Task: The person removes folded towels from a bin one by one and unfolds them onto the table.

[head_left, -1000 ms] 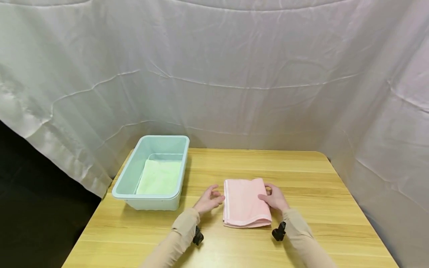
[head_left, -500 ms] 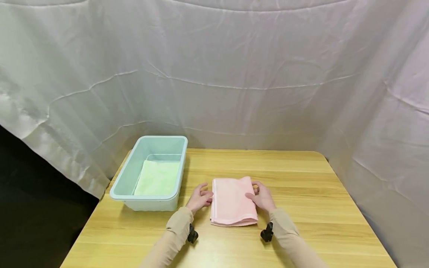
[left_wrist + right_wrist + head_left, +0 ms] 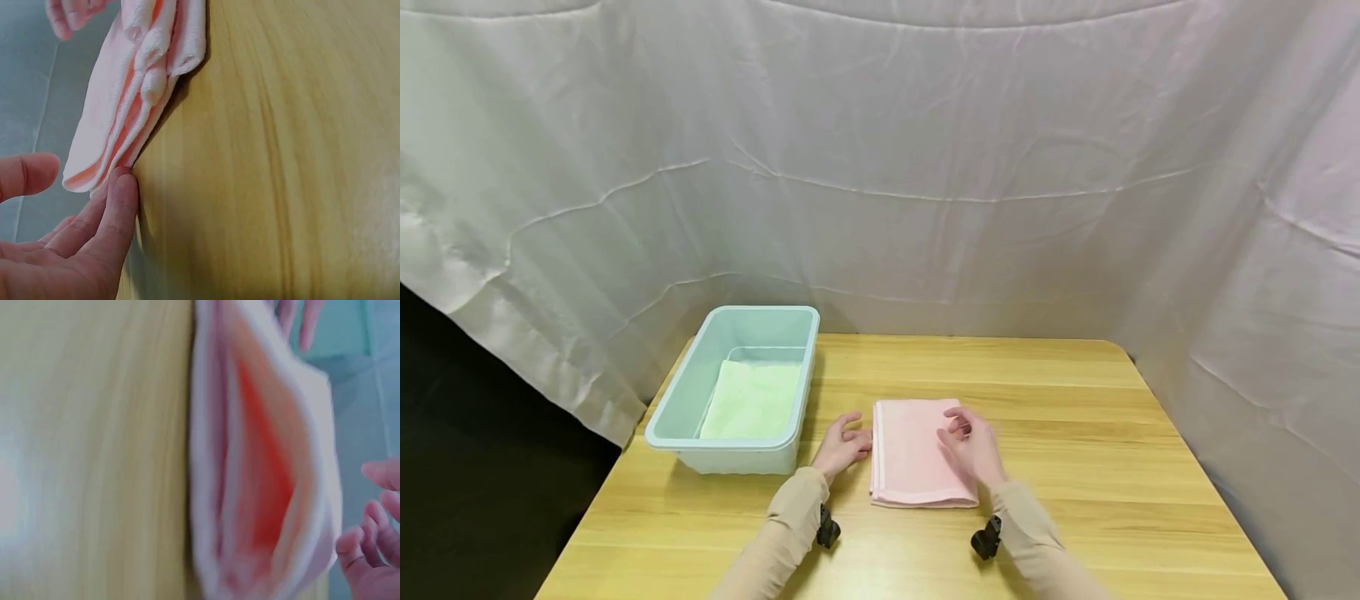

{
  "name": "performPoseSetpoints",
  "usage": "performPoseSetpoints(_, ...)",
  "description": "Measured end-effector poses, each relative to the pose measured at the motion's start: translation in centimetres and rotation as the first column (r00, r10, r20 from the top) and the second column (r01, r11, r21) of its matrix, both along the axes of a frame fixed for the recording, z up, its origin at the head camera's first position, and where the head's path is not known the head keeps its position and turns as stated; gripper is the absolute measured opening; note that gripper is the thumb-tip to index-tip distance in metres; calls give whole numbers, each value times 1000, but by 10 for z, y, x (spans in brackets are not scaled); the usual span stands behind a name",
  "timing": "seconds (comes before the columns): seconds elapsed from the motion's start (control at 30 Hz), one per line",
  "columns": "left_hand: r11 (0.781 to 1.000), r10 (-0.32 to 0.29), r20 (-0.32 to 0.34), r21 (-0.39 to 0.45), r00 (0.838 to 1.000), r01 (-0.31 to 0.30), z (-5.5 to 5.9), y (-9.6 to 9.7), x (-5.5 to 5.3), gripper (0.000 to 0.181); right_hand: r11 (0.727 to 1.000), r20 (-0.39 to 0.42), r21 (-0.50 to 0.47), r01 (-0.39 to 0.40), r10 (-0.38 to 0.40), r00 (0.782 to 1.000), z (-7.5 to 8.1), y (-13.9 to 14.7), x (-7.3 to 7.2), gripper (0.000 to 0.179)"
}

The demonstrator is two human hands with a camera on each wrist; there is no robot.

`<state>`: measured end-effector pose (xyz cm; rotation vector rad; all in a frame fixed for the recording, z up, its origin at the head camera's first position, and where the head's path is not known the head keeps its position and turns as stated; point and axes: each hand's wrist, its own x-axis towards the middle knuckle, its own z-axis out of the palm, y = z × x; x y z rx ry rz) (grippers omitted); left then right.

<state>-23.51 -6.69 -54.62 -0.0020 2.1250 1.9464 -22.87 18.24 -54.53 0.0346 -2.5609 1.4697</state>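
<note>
A folded pink towel (image 3: 917, 454) with a white-trimmed edge lies on the table. Its stacked layers show from the side in the left wrist view. At the towel's left edge, my left hand (image 3: 842, 446) touches the lower layers with its fingertips (image 3: 125, 187), the thumb held apart. My right hand (image 3: 976, 450) hovers over the towel's right part, its fingers loosely bent with nothing between them. In the right wrist view the right fingers (image 3: 350, 540) are beside the towel's fold (image 3: 262, 456), which gapes and is blurred.
To the left stands a light blue plastic basin (image 3: 805, 379) with a folded pale green towel (image 3: 756, 400) inside. The wooden table (image 3: 1075, 433) reaches back to a grey curtain (image 3: 925, 167). A small black camera sits on each wrist.
The pink towel has slid left, between both hands. My right hand has since let go of its right edge and moved up over it. The left hand has stayed at the left edge.
</note>
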Motion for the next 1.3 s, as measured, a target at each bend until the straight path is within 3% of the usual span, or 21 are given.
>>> performPoseSetpoints(0.2, 999, 5, 7, 35, 1000, -6, -1, -1, 0, 54, 989, 33, -119, -93, 98, 995, 1, -23, 3, 28)
performPoseSetpoints(0.4, 998, 27, 28, 60, 999, -29, -3, -2, -1, 53, 980, 68, -172, -96, 109, 992, -3, -41, 0, 27)
performPoseSetpoints(0.6, 995, 42, 66, 91, 997, -48, -6, -4, -2, 52, 980, 109, -166, -112, 131, 985, -7, -55, -1, 27)
performPoseSetpoints(0.97, 994, 27, 57, 104, 998, -33, -7, -5, -1, 51, 981, 141, -133, -139, 158, 977, -21, -64, -4, 29)
performPoseSetpoints(1.3, 990, 17, 92, 136, 996, -29, -9, -5, -3, 52, 977, 165, -108, -182, 198, 966, -21, -68, -3, 33)
